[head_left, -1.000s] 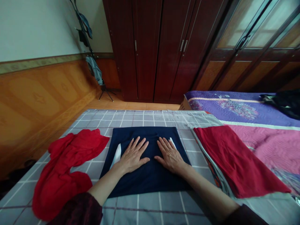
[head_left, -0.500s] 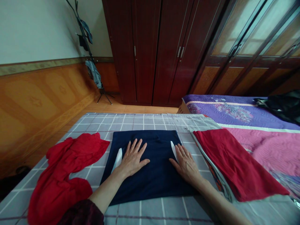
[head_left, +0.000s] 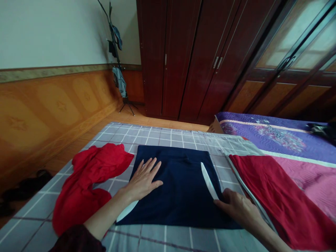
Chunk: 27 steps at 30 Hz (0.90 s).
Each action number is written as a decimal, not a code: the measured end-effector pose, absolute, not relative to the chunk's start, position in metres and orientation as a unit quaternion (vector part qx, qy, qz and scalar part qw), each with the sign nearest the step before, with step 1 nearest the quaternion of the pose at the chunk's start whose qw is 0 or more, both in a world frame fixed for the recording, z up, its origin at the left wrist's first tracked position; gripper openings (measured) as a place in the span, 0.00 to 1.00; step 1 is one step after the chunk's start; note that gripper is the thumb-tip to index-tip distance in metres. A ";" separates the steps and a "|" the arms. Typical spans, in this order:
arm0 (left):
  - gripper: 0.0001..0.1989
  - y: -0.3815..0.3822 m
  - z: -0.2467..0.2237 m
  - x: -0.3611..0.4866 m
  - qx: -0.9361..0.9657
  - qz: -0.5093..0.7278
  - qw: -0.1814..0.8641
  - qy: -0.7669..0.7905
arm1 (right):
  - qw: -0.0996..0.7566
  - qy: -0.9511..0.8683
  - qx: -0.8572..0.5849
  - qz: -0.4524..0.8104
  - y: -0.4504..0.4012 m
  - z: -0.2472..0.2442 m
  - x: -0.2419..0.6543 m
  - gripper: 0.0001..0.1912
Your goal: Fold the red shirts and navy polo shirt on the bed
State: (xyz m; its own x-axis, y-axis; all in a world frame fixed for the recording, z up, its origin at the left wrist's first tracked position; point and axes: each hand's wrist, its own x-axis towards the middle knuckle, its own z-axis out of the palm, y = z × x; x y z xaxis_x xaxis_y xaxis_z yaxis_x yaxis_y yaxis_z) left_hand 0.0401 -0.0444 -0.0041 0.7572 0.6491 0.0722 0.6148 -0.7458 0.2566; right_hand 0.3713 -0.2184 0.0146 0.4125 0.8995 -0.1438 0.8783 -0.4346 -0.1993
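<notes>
A navy blue folded garment (head_left: 181, 189) with white curved stripes lies flat on the checked bedspread. My left hand (head_left: 145, 182) rests on its left part, palm down and fingers spread, partly covering one white stripe. At the right edge, my right hand (head_left: 240, 206) grips the fabric, thumb on top beside the other white stripe and fingers curled at the edge, partly hidden. Crumpled red clothing (head_left: 102, 164) lies left of the garment. To the right is a flat, folded red garment (head_left: 278, 189) on top of other folded cloth.
The grey checked bedspread (head_left: 162, 134) lies under the clothes. Beyond it stand a dark red wardrobe (head_left: 183, 63) and a coat rack (head_left: 118, 56) with items hanging on it. A purple and pink bed cover (head_left: 262, 134) extends at the right, with a dark item on it.
My right hand has moved from lying flat on the navy garment to its right edge and closed there. My left hand stays flat on the left part. The view has turned slightly left.
</notes>
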 end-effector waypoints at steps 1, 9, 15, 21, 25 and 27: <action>0.34 -0.043 0.001 0.036 0.925 0.095 0.125 0.346 | 0.048 -0.524 -0.840 0.136 -0.215 0.015 0.371 0.15; 0.28 -0.017 -0.006 -0.010 0.739 0.340 0.376 0.444 | 0.291 -0.331 -0.758 0.482 -0.209 0.020 0.371 0.15; 0.26 -0.005 -0.014 -0.022 0.563 0.458 0.522 0.449 | 0.389 -0.155 -0.663 0.621 -0.211 0.032 0.357 0.19; 0.24 0.000 -0.017 -0.026 0.512 0.492 0.548 0.442 | 0.407 -0.198 -0.675 0.583 -0.191 0.036 0.340 0.24; 0.22 0.000 -0.018 -0.027 0.500 0.503 0.554 0.436 | 0.364 -0.316 -0.769 0.421 -0.173 0.033 0.320 0.34; 0.22 -0.001 -0.017 -0.027 0.499 0.506 0.554 0.433 | 0.299 -0.371 -0.808 0.347 -0.170 0.029 0.316 0.38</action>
State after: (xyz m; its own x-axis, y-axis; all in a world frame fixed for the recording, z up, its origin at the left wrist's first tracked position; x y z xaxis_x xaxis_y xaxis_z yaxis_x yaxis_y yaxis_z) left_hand -0.0268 -0.0012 -0.0171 0.1129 0.9933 0.0265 -0.1292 -0.0117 0.9915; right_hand 0.3164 -0.1699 0.0287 0.4833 0.8071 -0.3392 0.3918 -0.5459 -0.7406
